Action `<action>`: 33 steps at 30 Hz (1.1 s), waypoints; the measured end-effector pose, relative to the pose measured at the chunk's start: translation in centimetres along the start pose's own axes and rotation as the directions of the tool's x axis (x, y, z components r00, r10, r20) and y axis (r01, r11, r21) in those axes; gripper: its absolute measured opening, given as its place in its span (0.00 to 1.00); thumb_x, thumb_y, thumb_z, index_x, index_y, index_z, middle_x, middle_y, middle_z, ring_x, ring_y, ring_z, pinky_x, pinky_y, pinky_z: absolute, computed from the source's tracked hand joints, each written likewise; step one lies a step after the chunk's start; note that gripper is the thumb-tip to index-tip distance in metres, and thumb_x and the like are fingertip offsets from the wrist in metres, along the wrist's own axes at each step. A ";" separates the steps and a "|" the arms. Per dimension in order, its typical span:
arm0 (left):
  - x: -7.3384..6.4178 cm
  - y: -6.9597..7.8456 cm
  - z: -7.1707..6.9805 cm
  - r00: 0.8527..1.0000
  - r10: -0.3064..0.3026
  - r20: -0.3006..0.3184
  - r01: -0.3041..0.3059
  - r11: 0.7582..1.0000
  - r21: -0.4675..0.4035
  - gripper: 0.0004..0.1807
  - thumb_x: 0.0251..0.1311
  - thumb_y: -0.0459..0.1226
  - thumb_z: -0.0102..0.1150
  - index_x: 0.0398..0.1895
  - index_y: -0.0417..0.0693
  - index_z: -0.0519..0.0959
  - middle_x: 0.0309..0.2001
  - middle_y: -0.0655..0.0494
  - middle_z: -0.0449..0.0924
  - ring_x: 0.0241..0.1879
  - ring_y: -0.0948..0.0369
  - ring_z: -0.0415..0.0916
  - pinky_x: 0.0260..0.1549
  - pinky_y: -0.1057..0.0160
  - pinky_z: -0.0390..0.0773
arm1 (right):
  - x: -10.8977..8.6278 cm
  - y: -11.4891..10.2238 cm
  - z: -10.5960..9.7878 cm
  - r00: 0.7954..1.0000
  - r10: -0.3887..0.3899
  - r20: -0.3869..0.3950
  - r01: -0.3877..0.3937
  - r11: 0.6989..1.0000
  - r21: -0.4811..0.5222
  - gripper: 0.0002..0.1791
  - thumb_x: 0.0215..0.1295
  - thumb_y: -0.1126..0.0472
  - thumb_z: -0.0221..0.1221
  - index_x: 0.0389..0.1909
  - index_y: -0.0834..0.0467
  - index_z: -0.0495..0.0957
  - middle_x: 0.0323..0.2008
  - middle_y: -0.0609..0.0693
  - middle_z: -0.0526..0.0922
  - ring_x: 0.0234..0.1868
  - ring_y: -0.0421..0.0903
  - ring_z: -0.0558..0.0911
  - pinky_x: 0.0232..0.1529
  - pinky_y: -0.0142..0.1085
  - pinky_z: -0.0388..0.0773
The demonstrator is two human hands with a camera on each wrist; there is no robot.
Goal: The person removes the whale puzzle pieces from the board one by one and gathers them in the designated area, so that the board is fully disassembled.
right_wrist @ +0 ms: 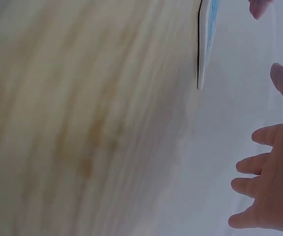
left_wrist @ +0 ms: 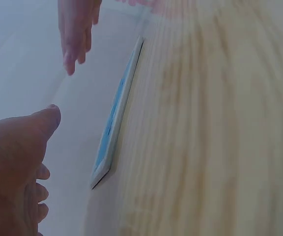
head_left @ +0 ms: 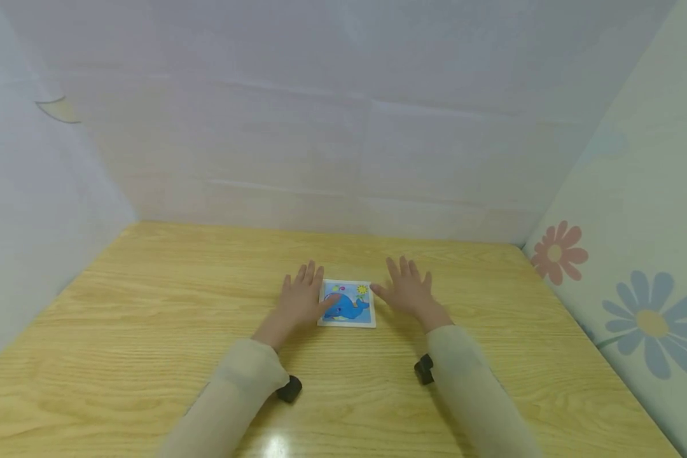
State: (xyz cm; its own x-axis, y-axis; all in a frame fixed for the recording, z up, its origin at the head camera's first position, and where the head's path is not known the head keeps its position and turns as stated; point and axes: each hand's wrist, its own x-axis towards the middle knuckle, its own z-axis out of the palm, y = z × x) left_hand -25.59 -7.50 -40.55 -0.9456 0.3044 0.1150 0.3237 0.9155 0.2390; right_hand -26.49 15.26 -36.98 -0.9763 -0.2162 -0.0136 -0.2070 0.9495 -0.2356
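Observation:
A flat square picture board (head_left: 348, 316) with a white border lies on the wooden table. It shows a blue whale, a yellow sun and a few small coloured shapes. My left hand (head_left: 300, 301) is at the board's left side, fingers stretched out, and its thumb reaches over the whale. In the left wrist view a gap separates that thumb (left_wrist: 47, 119) from the board (left_wrist: 113, 123). My right hand (head_left: 408, 294) hovers at the right side with fingers spread, its thumb tip close to the upper right corner. Neither hand holds anything.
The wooden table (head_left: 149, 331) spreads around the board on all sides. Pale cloth hangs behind it (head_left: 343, 159) and along both sides. Printed flowers (head_left: 652, 323) mark the right-hand cloth. A small black device (head_left: 289, 388) sits at each wrist, beside the light sleeves.

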 end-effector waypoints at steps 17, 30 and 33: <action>0.4 1.7 2.7 0.993 0.105 -0.061 -0.115 0.975 -0.191 0.39 0.57 0.57 0.41 0.63 0.39 0.54 0.63 0.42 0.48 0.62 0.48 0.42 0.55 0.45 0.44 | 1.8 -0.4 2.0 0.992 -0.117 0.038 0.098 0.937 0.336 0.32 0.60 0.50 0.51 0.60 0.64 0.59 0.61 0.64 0.54 0.61 0.58 0.51 0.57 0.49 0.47; 0.0 1.9 3.2 0.978 0.195 -0.068 -0.204 0.963 -0.175 0.35 0.57 0.54 0.43 0.63 0.42 0.56 0.63 0.44 0.50 0.62 0.49 0.43 0.55 0.45 0.43 | 2.0 -0.4 4.1 1.000 0.003 -0.001 -0.002 0.772 0.636 0.20 0.57 0.60 0.55 0.50 0.64 0.70 0.51 0.58 0.70 0.56 0.53 0.64 0.53 0.45 0.59; -0.1 2.0 3.2 0.971 0.233 -0.056 -0.239 0.955 -0.174 0.36 0.56 0.55 0.43 0.63 0.42 0.57 0.63 0.43 0.50 0.62 0.49 0.43 0.55 0.46 0.42 | 2.0 -0.4 4.5 1.000 0.024 -0.012 -0.010 0.758 0.652 0.20 0.57 0.61 0.55 0.50 0.65 0.71 0.49 0.58 0.72 0.54 0.53 0.66 0.53 0.44 0.60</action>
State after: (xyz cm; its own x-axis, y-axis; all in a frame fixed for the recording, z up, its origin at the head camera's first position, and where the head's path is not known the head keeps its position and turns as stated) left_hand -24.99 -4.87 -43.21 -0.8409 0.4939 0.2212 0.5410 0.7558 0.3689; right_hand -28.10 13.40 -41.31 -0.9816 -0.1907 -0.0071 -0.1057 0.5742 -0.8119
